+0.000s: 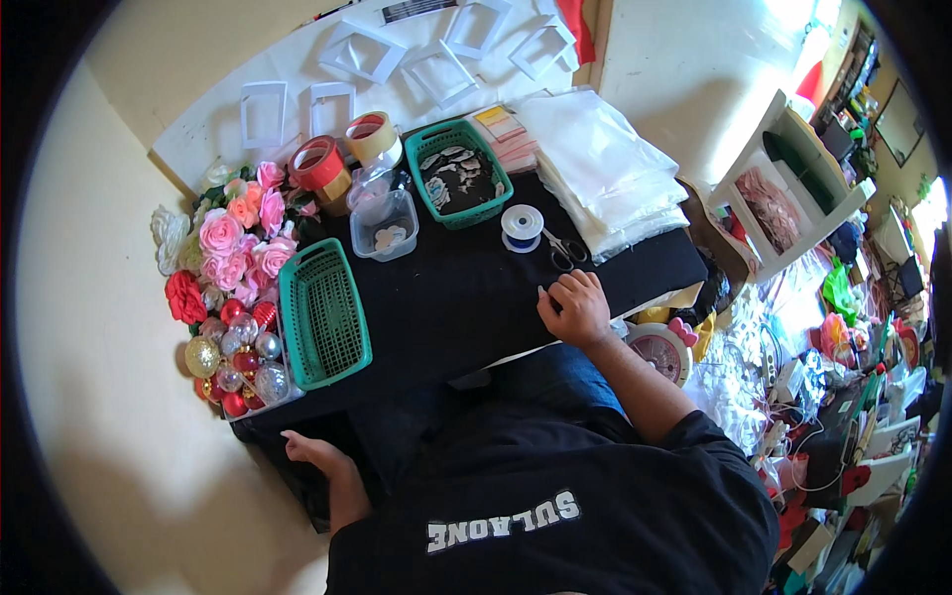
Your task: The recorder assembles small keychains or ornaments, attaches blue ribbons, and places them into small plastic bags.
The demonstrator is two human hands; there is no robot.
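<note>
My right hand (577, 307) rests at the near edge of the black-covered table, its fingers curled in and nothing visible in them. Just beyond it lie black-handled scissors (569, 255), next to a white spool of ribbon (522, 228). Below the table's left corner hangs my left hand (315, 452), a fingertip stretched out to the left and nothing seen in its grasp; the other fingers are partly hidden. An empty green basket (363, 347) stands nearest to it. Another green basket (459, 218) farther back holds small grey and white cut pieces.
Pink and red artificial flowers (226, 238) and shiny baubles (238, 362) crowd the left side. Tape rolls (319, 164) and a clear tub (385, 238) stand behind. Clear plastic sleeves (605, 169) are stacked back right. White frames (436, 74) lie along the back; clutter fills the floor at right.
</note>
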